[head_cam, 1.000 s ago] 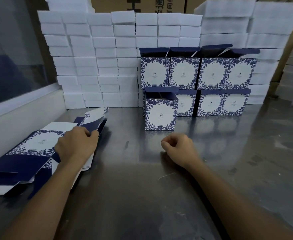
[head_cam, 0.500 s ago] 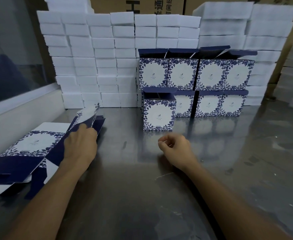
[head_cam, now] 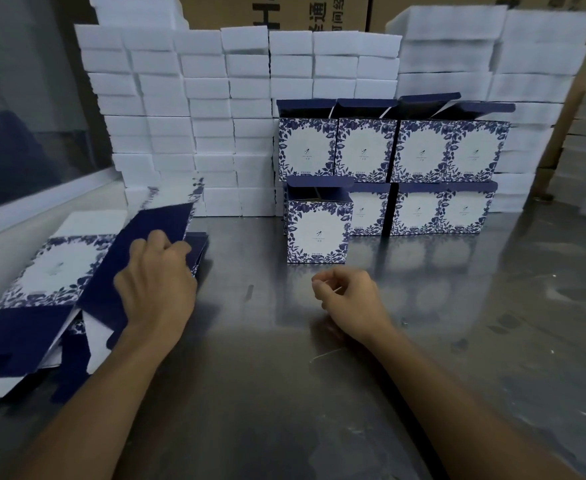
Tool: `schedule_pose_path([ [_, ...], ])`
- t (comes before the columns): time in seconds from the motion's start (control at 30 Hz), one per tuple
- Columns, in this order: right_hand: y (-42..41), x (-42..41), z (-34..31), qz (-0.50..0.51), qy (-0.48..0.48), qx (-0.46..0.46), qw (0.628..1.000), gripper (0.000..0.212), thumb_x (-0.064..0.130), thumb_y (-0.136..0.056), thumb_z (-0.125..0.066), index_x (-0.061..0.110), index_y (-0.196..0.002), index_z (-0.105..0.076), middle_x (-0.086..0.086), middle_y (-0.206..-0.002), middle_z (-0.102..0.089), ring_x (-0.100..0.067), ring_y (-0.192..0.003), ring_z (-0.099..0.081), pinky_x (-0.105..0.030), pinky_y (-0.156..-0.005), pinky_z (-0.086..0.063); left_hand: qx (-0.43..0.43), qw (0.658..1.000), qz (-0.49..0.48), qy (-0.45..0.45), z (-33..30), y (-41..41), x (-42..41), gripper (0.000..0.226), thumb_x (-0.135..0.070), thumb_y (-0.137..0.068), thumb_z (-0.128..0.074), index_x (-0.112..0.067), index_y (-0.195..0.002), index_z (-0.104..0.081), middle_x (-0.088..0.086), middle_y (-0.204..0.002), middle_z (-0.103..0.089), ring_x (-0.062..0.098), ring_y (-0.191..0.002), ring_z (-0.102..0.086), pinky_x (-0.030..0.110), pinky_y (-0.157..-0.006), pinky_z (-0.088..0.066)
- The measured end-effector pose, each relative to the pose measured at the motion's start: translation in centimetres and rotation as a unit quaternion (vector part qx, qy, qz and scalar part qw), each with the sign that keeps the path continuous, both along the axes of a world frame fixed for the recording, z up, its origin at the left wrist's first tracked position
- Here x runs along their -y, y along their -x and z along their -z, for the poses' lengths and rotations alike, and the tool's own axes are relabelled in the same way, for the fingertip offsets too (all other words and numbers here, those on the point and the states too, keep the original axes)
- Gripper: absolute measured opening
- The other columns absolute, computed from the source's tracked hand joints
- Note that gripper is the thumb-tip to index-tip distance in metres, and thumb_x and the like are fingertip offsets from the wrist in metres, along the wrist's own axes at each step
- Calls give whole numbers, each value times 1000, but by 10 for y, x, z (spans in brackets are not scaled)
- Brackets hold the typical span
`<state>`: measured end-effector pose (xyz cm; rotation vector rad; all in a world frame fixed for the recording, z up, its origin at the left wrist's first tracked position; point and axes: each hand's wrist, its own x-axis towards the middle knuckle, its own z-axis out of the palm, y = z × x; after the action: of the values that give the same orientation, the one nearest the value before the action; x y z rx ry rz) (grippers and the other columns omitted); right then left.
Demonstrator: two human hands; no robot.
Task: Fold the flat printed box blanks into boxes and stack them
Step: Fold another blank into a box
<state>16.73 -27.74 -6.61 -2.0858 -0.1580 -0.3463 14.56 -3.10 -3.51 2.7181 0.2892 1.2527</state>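
Observation:
A pile of flat blue-and-white printed box blanks (head_cam: 52, 268) lies at the left of the steel table. My left hand (head_cam: 156, 275) grips the top blank (head_cam: 153, 226) by its right edge and tilts it up off the pile. My right hand (head_cam: 347, 292) rests on the table in the middle, fingers loosely curled, holding nothing. A folded box (head_cam: 317, 233) with its lid flap up stands just beyond my right hand. Behind it, several folded boxes (head_cam: 423, 168) are stacked in two rows.
White foam blocks (head_cam: 180, 126) are stacked in a wall along the back and at the right (head_cam: 534, 74). Brown cartons stand behind them. A window ledge (head_cam: 42, 199) runs along the left. The steel table (head_cam: 457, 341) spreads out in front and to the right.
My left hand slid forward over the pile and lifted the top blank's right edge higher. My right hand loosened from a fist and shifted slightly left.

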Motion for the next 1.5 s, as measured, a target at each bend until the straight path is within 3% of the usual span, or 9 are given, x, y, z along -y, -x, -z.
schedule_pose_path([
  [0.2,20,-25,-21,-123,-190,-20,974,9,21,-99,-62,18,-93,-68,4,-75,-71,-9,-63,-68,-18,-60,-50,140,980,108,-95,-7,12,33,16,17,-76,-66,1,-76,-69,13,-74,-55,29,-61,-49,24,-41,-29],
  [0.4,30,-42,-35,-212,-346,-87,910,20,27,-104,-50,16,-93,-63,4,-78,-67,-8,-68,-66,-24,-63,-54,213,933,225,-183,3,18,74,24,0,-92,-62,-6,-69,-67,5,-67,-58,19,-53,-47,22,-40,-29],
  [0.5,26,-41,-32,-158,-363,-84,914,30,12,-103,-52,16,-74,-45,4,-59,-49,-10,-59,-50,-22,-56,-48,233,911,271,-207,13,18,87,22,2,-91,-62,-7,-72,-69,3,-71,-63,17,-56,-50,22,-43,-36],
  [0.6,22,-34,-32,-105,-378,-51,918,15,8,-102,-52,1,-90,-57,-12,-78,-58,-23,-77,-55,-34,-69,-49,214,895,329,-213,21,17,93,11,0,-89,-64,-6,-88,-73,4,-76,-65,21,-63,-55,32,-50,-48],
  [0.7,18,-26,-33,-73,-400,-11,914,22,8,-104,-49,-8,-117,-59,-16,-98,-68,-24,-88,-61,-36,-72,-52,185,901,350,-177,18,16,86,18,-15,-92,-61,-7,-103,-72,7,-92,-68,27,-83,-64,42,-67,-49],
  [0.97,7,4,-30,23,-404,70,912,15,14,-104,-53,10,-98,-66,6,-77,-74,-14,-77,-66,-32,-73,-56,93,975,188,69,11,5,26,45,-34,-90,-48,-13,-129,-55,11,-135,-52,26,-123,-45,48,-101,-31],
  [1.13,0,20,-30,88,-456,51,884,29,15,-102,-57,14,-131,-57,-1,-103,-75,-10,-83,-72,-27,-78,-62,38,887,306,344,16,1,16,50,-4,-93,-38,-18,-139,-54,-16,-122,-59,-11,-105,-55,10,-95,-45],
  [1.3,1,32,-31,92,-452,49,886,28,22,-104,-54,29,-129,-62,10,-115,-73,-8,-102,-71,-31,-91,-58,30,862,384,329,15,4,24,56,-8,-81,-46,-36,-127,-56,-32,-96,-67,-6,-89,-63,16,-77,-55],
  [1.5,4,19,-36,-39,-472,36,880,39,32,-107,-44,34,-145,-51,9,-137,-63,-17,-126,-61,-44,-107,-47,-16,840,457,292,17,10,43,49,-35,-87,-50,-28,-135,-53,-27,-120,-60,5,-98,-63,32,-73,-56],
])
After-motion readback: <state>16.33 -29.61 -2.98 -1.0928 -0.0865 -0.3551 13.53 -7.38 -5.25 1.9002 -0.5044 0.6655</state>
